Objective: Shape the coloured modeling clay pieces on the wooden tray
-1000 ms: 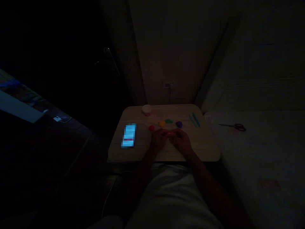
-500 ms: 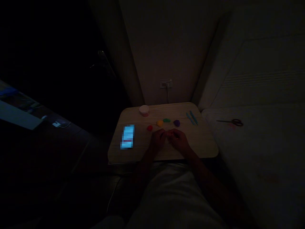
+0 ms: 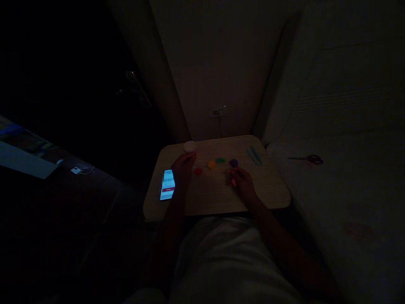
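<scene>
One broad, dim wall [image 3: 215, 63] rises behind everything I can make out from where I stand. To the person's right spreads a wide pale covering [image 3: 332, 194], and in front of the person is the rounded, wood-grain surface [image 3: 209, 198].

Over that surface, the left hand [image 3: 182, 166] reaches toward the far edge, its fingers bent and drawn nearly together, the tips just beside the tub; it is too dark for me to tell whether they pinch anything or touch the tub. The right hand [image 3: 244, 183] is half curled near the middle, thumb and fingers nearly closed on a small pinkish-red piece [image 3: 233, 182] that pokes out below them.

A lit phone [image 3: 167, 188] lies by the left forearm, which hides part of it. Dark-handled scissors [image 3: 306, 159] rest on the pale covering, well apart from the hands. Two slim blue-green tools [image 3: 256, 155] lie side by side, slanting, beyond the right hand. The round, pale-topped tub [image 3: 190, 146] sits near the far edge.

Smallest are four coloured lumps between and beyond the hands: purple [image 3: 233, 163], yellow [image 3: 211, 164], green [image 3: 220, 160] and red [image 3: 198, 171].
</scene>
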{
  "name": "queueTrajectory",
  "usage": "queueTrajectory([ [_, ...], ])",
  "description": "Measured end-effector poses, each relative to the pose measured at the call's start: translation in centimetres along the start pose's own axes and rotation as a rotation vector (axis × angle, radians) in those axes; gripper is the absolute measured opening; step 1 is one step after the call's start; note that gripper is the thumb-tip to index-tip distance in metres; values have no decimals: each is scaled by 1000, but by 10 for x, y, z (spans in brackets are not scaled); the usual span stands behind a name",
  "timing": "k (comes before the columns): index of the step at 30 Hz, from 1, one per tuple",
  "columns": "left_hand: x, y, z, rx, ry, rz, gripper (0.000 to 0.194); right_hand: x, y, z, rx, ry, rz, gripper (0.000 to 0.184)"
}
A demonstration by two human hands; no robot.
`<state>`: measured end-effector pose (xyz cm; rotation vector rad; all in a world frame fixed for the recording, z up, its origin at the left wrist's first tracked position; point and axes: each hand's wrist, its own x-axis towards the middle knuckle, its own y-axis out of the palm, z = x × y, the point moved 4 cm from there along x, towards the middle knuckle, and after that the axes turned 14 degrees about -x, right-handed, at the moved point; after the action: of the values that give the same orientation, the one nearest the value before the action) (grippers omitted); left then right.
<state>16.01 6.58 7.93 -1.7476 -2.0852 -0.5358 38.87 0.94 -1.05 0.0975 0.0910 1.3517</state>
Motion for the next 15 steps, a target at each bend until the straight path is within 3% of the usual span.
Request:
queueTrajectory([
  [3,20,-5,2,0,-25,-45,14,-1,2,2,-30,-6,13,29],
  [6,42,-8,5,46,-3,-18,14,-1,3,2,-35,-18,22,27],
  [10,74,-17,17,288,21,55,8,-1,3,1,-27,-19,31,27],
  [12,89,-20,23,464,10,116,10,-1,4,1,-31,-7,31,28],
  [15,107,-11,31,757,34,306,13,0,5,2,-21,-6,41,27],
])
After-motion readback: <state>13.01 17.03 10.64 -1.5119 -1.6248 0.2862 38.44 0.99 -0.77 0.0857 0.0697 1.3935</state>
